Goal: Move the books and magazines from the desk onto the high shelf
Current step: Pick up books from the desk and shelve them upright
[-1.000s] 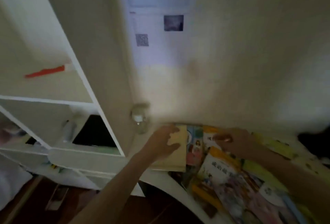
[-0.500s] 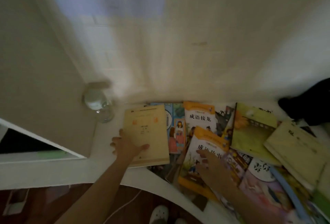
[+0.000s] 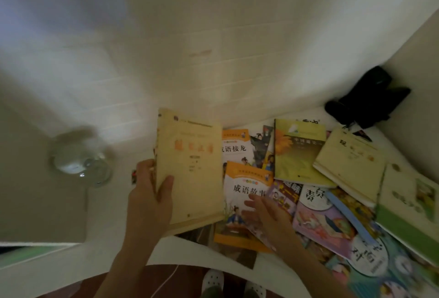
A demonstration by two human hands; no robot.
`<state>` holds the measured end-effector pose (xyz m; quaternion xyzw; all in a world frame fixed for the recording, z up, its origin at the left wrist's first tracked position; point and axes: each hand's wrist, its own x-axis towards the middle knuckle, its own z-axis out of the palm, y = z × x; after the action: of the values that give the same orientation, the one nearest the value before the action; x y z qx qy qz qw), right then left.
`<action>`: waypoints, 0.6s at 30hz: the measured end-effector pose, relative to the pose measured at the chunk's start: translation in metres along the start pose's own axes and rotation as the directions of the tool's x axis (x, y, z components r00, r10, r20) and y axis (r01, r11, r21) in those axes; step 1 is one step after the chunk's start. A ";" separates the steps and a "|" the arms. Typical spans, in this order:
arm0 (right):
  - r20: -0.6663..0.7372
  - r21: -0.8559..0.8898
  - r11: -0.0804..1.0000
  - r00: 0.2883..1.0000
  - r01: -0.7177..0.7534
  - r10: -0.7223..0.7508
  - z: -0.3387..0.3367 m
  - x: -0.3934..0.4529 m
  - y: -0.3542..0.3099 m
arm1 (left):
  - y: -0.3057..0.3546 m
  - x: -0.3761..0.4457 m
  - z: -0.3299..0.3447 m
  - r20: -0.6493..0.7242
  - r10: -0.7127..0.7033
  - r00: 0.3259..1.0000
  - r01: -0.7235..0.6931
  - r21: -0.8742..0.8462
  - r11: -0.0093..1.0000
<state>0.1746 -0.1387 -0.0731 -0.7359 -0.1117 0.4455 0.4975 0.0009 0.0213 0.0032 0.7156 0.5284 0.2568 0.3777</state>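
Observation:
My left hand (image 3: 152, 193) grips a thick tan book (image 3: 190, 167) by its left edge, thumb across the cover, its far end tilted up off the white desk (image 3: 118, 221). My right hand (image 3: 268, 214) lies with straight fingers on an orange-and-white storybook (image 3: 244, 193) beside it. Several more books and magazines lie spread over the desk to the right: a green book (image 3: 299, 153), a pale yellow book (image 3: 349, 160), a purple magazine (image 3: 320, 224) and a green-and-white book (image 3: 408, 205). The high shelf is out of view.
A glass jar (image 3: 80, 157) stands on the desk to the left of the tan book. A black object (image 3: 370, 98) sits in the back right corner. A cabinet side (image 3: 40, 179) rises at left. A white cable (image 3: 166, 281) hangs below the desk's curved edge.
The view has dropped from the shelves to the desk. My left hand has lifted the tan book's far end up. My right hand has shifted onto the orange-and-white storybook.

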 end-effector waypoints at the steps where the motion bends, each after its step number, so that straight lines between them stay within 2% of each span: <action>1: 0.031 0.156 0.985 0.997 -0.069 0.065 -0.006 -0.005 -0.005 | 0.008 -0.002 0.010 0.055 -0.031 0.998 0.036 -0.093 0.995; 2: 0.058 0.285 0.949 0.991 -0.133 0.122 -0.014 -0.009 -0.010 | 0.015 -0.003 0.022 0.146 -0.082 0.986 0.110 -0.192 0.975; 4: 0.074 0.388 0.907 0.987 -0.162 0.144 -0.034 -0.014 -0.014 | 0.019 -0.009 0.054 0.333 -0.152 0.931 0.256 -0.295 0.920; 5: 0.044 0.349 0.926 0.990 -0.144 0.137 -0.043 -0.018 -0.016 | 0.018 -0.014 0.071 0.391 -0.163 0.906 0.286 -0.282 0.916; 7: -0.040 0.072 0.995 0.997 -0.067 0.070 -0.058 -0.021 -0.006 | 0.009 -0.027 0.103 0.442 -0.172 0.880 0.299 -0.238 0.924; 8: -0.069 -0.071 0.996 0.996 -0.058 0.053 -0.065 -0.022 0.001 | 0.005 -0.033 0.115 0.449 -0.187 0.874 0.315 -0.229 0.921; 9: -0.077 -0.144 0.988 0.996 -0.061 0.050 -0.070 -0.020 0.010 | 0.002 -0.037 0.124 0.455 -0.216 0.864 0.343 -0.217 0.914; 12: -0.115 -0.207 0.975 0.992 -0.081 0.058 -0.083 -0.012 0.012 | 0.001 -0.037 0.146 0.471 -0.286 0.835 0.410 -0.185 0.893; 18: -0.158 -0.361 0.932 0.983 0.034 -0.097 -0.122 0.034 -0.033 | 0.046 0.013 0.191 0.509 -0.225 0.831 0.355 -0.172 0.919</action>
<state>0.2966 -0.1795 -0.0508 -0.8458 -0.1716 0.3351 0.3780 0.1778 -0.0246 -0.0710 0.6116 0.4832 0.0775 0.6216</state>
